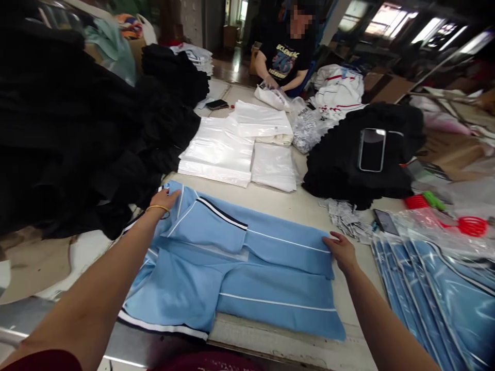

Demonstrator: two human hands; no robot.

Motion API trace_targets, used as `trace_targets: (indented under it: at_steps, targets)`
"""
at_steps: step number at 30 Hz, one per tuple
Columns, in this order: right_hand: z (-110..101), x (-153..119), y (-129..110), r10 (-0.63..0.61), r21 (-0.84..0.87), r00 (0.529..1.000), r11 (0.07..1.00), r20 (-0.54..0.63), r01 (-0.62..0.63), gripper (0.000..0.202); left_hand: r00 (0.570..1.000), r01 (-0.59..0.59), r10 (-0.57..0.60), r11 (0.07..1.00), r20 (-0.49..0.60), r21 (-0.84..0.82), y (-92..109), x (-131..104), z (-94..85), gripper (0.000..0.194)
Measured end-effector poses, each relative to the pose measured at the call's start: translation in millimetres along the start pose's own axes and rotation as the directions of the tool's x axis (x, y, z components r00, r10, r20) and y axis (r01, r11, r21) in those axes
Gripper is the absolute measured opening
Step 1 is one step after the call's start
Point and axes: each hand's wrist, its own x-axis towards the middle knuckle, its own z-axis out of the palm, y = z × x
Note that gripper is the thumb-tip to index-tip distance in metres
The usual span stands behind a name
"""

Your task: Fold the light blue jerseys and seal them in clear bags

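Note:
A light-blue jersey [276,288] with white piping and black-and-white sleeve bands lies spread on the table before me, one sleeve folded inward across its body. At its upper left corner, my left hand [165,202], with a gold bangle on the wrist, is closed on the fabric near the shoulder. My right hand [342,252] pinches the hem edge at the jersey's right side between thumb and fingers. The near sleeve hangs toward the table's front edge, and part of the collar area is hidden under the folds.
Black garments [77,134] are heaped at left. White plastic bags [220,149] lie beyond the jersey. A phone [372,150] rests on a black pile [328,159]. Bagged blue jerseys [456,293] overlap at right, near loose tags [346,219]. A co-worker [286,56] handles a bag across the table.

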Motion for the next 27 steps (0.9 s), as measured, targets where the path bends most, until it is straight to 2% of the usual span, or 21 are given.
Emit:
trace_targets:
  at_steps: [2,5,10,14,18,19,21,22,24,25,26,27]
  targets:
    - [1.5,1.2,-2.7,0.036,0.057,0.999,0.998,0.024,-0.038,0.057,1.000,-0.025,0.025,0.999,0.003,-0.030,4.0,10.1,0.6,0.038]
    - [2.7,5.0,-3.4,0.061,0.148,0.998,0.987,0.011,-0.062,0.060,0.998,-0.052,0.048,0.995,-0.046,-0.082,6.5,20.1,5.6,0.031]
    - [7.0,11.4,0.2,0.088,0.234,0.994,0.969,-0.057,-0.072,0.065,0.985,-0.075,0.059,0.992,-0.163,-0.099,0.1,26.9,17.5,0.034]
    - [14.2,12.8,4.1,0.100,0.191,0.992,0.978,-0.083,-0.082,0.061,0.981,-0.085,0.079,0.996,-0.176,-0.030,-0.1,28.5,20.1,0.035]
    - [15.0,10.8,-2.1,0.092,0.061,0.990,0.994,-0.107,-0.086,0.056,0.977,-0.075,0.089,0.994,-0.192,0.078,9.9,25.8,17.5,0.041]
    - [14.4,8.2,-6.4,0.054,0.004,0.991,0.999,-0.120,-0.054,0.056,0.975,-0.064,0.083,0.993,-0.205,0.097,13.0,23.2,17.3,0.045]
    - [14.5,-1.9,-17.0,-0.126,-0.150,0.980,0.983,-0.151,0.103,0.056,0.965,-0.038,0.069,0.992,-0.254,0.123,18.5,13.9,19.0,0.052]
    - [15.9,-9.3,-22.0,-0.249,-0.232,0.955,0.950,-0.162,0.209,0.055,0.954,-0.036,0.076,0.990,-0.290,0.140,20.9,7.0,21.4,0.056]
    - [21.7,-27.1,-28.3,-0.457,-0.366,0.881,0.846,-0.122,0.389,0.053,0.930,-0.102,0.168,0.972,-0.326,0.210,25.0,-9.7,29.9,0.065]
    - [25.8,-35.8,-28.6,-0.506,-0.404,0.860,0.802,-0.068,0.440,0.053,0.916,-0.174,0.257,0.946,-0.307,0.274,26.6,-18.2,35.6,0.068]
    - [30.4,-43.2,-26.9,-0.522,-0.438,0.853,0.766,0.006,0.471,0.053,0.908,-0.279,0.360,0.902,-0.216,0.330,28.1,-25.7,41.7,0.067]
    - [34.9,-48.6,-23.6,-0.514,-0.471,0.853,0.734,0.085,0.489,0.054,0.916,-0.337,0.390,0.876,-0.095,0.346,29.2,-31.5,47.3,0.063]
